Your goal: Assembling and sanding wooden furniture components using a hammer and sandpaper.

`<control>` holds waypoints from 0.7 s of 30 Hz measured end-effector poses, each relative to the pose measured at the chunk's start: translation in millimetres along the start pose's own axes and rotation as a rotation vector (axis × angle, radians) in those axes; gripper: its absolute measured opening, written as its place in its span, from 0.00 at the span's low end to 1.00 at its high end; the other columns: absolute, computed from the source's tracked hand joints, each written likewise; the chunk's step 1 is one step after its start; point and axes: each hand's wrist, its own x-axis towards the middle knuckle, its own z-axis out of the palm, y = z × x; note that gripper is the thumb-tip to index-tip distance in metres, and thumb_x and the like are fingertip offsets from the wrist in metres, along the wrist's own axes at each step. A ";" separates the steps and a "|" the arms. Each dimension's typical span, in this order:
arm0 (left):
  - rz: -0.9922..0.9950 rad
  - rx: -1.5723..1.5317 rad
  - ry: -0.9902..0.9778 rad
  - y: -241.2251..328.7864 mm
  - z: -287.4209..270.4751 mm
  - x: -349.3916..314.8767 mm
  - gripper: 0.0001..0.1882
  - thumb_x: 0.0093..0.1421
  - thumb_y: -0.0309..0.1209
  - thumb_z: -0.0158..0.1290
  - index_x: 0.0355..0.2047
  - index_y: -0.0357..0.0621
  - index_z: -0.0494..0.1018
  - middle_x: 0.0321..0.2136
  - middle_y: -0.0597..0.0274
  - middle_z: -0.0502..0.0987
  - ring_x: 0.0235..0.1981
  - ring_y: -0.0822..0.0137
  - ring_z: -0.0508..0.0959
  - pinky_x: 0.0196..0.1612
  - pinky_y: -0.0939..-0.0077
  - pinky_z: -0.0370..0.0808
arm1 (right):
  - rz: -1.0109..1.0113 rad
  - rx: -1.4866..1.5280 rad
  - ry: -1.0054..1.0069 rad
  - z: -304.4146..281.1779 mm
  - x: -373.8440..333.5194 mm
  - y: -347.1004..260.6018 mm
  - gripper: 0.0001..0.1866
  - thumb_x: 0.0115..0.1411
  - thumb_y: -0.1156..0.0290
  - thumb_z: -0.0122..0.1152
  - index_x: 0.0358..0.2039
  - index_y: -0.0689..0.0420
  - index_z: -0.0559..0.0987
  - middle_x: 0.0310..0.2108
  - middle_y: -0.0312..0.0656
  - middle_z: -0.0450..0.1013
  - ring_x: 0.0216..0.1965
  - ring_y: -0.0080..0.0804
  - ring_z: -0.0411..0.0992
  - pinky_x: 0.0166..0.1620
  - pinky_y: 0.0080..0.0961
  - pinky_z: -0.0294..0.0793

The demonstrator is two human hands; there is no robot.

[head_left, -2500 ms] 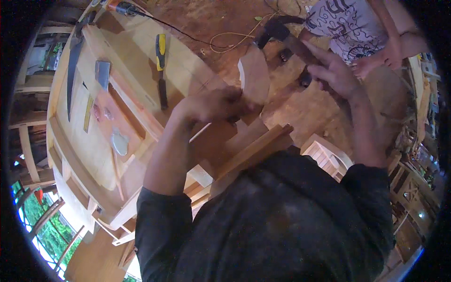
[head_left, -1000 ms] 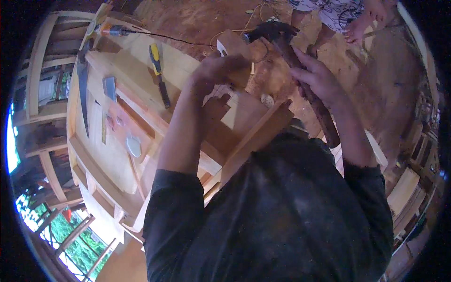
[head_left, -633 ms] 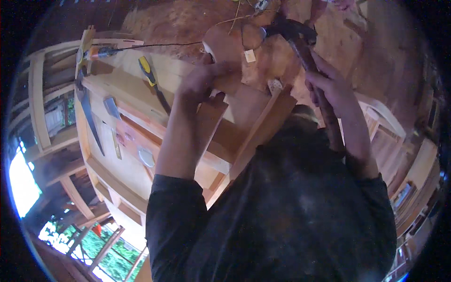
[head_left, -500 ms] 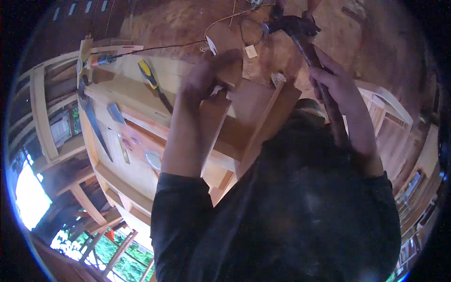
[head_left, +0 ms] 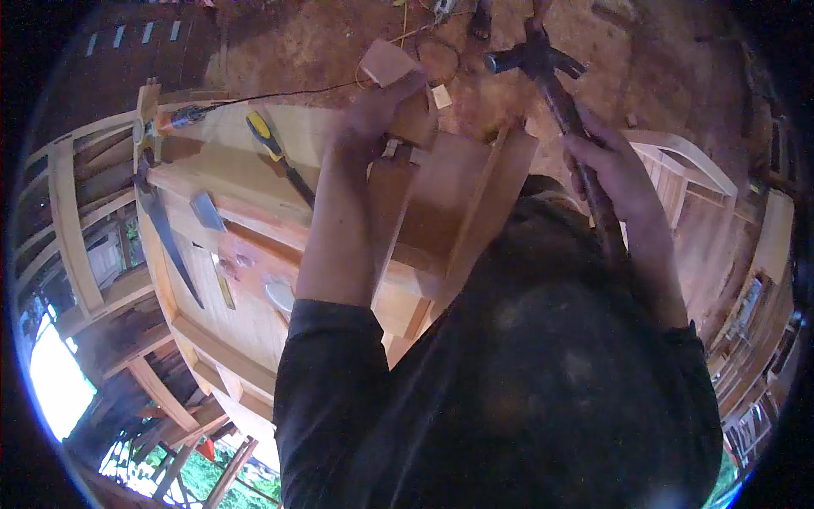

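Currently, right hand [head_left: 617, 170] grips hammer [head_left: 560, 102]; left hand [head_left: 373, 110] holds wood [head_left: 391, 64].

Daylight [head_left: 61, 377] glares at lower left; my shadowed left hand [head_left: 381, 110] looks grainy; the fisheye rim bows the right-hand boards [head_left: 773, 242].

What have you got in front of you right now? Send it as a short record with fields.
Left hand: holding a curved wooden piece
Right hand: gripping a hammer by its handle
Contact: hammer and wooden piece appear apart
Wooden structure: bears a chisel with a yellow-and-black handle, and a handsaw
Floor: small pale scrap
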 end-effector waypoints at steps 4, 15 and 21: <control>-0.059 0.028 0.049 -6.1 -11.4 3.2 0.38 0.51 0.49 0.63 0.54 0.34 0.65 0.41 0.57 0.76 0.39 0.65 0.79 0.39 0.66 0.77 | -0.028 0.084 0.023 2.8 4.9 6.7 0.27 0.61 0.67 0.56 0.61 0.50 0.66 0.23 0.33 0.67 0.17 0.20 0.66 0.20 0.19 0.65; 0.133 0.172 -0.046 -2.2 -13.8 2.6 0.36 0.51 0.49 0.63 0.51 0.35 0.68 0.42 0.58 0.76 0.41 0.67 0.77 0.44 0.71 0.74 | -0.143 0.074 -0.104 12.2 3.7 13.2 0.25 0.61 0.70 0.55 0.59 0.54 0.68 0.24 0.34 0.68 0.19 0.21 0.67 0.22 0.20 0.67; 0.226 0.198 -0.150 2.1 -13.1 -7.4 0.34 0.51 0.47 0.64 0.50 0.36 0.68 0.42 0.59 0.77 0.43 0.68 0.76 0.47 0.71 0.72 | -0.096 0.089 -0.158 3.9 17.9 13.3 0.09 0.61 0.69 0.55 0.37 0.60 0.72 0.24 0.37 0.70 0.19 0.22 0.69 0.21 0.21 0.67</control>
